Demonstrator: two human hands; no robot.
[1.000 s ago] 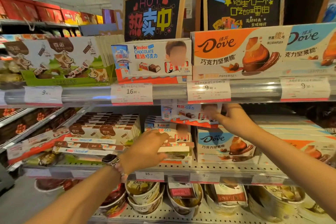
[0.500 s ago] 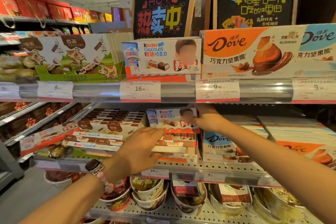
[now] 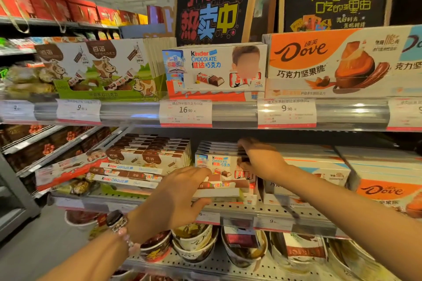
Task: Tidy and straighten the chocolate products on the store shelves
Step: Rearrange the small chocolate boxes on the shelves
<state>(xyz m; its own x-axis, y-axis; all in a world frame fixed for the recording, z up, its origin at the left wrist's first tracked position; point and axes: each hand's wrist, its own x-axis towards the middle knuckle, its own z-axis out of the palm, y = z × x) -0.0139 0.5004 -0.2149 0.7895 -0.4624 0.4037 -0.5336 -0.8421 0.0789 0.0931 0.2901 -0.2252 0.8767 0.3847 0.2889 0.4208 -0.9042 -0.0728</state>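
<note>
The Kinder box point(image 3: 218, 163) stood upright at the front of its row on the middle shelf point(image 3: 255, 212), printed face toward the camera, long axis running left to right along the shelf edge. The right hand point(image 3: 260, 159) sat at the box's upper right corner, fingers curled over the top edge and pinching it; that hand covered the box's right end, so the print there could not be read. Below and in front lay the flat bars point(image 3: 219, 189), stacked, long axis also left to right, with one label appearing upside down. The left hand point(image 3: 173, 196) was at their left end, fingers stretched over the top of the stack and thumb underneath, closing around the end of the bars. How many bars were in the stack was hard to tell, since the hand hid the left part. A watch point(image 3: 115, 221) showed on the left wrist. To the left sat the cow-print boxes point(image 3: 150, 155) in rows, and to the right the Dove boxes point(image 3: 379, 189), cut off by the frame edge. Above, the price rail point(image 3: 228, 113) carried tags, with another Kinder display box point(image 3: 214, 68) behind it. Motion blur softened the tubs point(image 3: 196, 242) below.
</note>
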